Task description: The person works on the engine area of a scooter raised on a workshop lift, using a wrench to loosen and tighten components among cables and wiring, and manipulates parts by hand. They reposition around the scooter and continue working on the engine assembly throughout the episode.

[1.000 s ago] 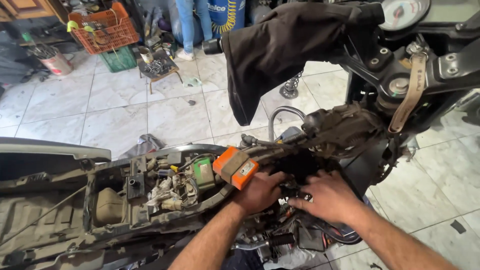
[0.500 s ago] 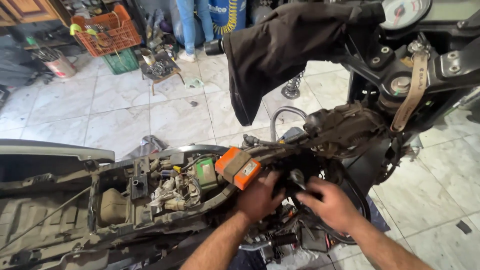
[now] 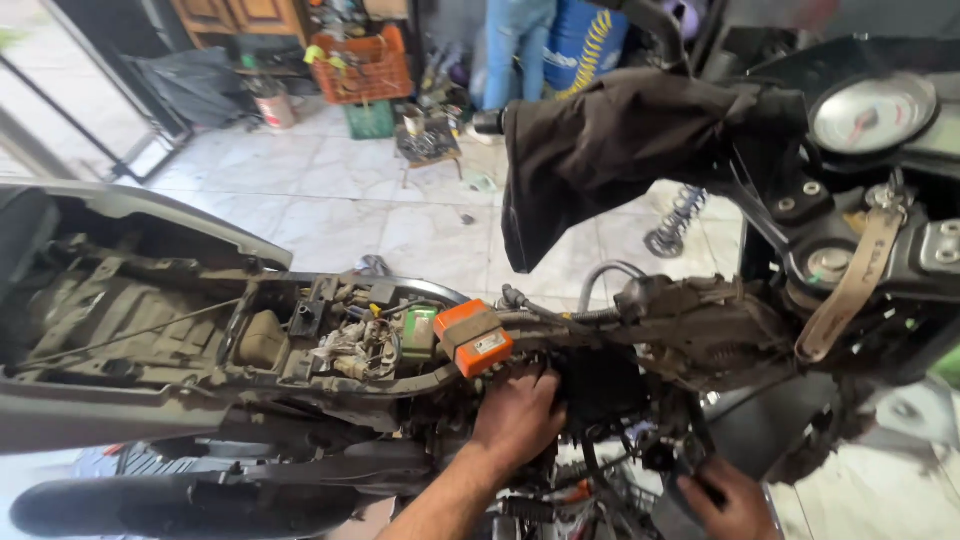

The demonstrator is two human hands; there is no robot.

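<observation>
A stripped motorcycle frame (image 3: 330,385) fills the view, its wiring and a green part exposed. An orange box (image 3: 472,337) hangs at the frame's middle. My left hand (image 3: 515,415) reaches in just below that box, fingers curled against a dark engine part (image 3: 600,385); whether it grips anything is hidden. My right hand (image 3: 730,505) sits low at the bottom edge, closed around a small black part (image 3: 693,465) among hoses and cables.
A dark cloth (image 3: 620,150) drapes over the handlebar, beside the round gauge (image 3: 872,110). A tan strap (image 3: 850,290) hangs at the right. On the tiled floor are a coil spring (image 3: 676,222), an orange crate (image 3: 360,62), a blue drum (image 3: 590,40) and a standing person's legs (image 3: 512,45).
My right hand has dropped down and to the right, away from my left hand. My left hand stays under the orange box. The view has swung a little to the left.
</observation>
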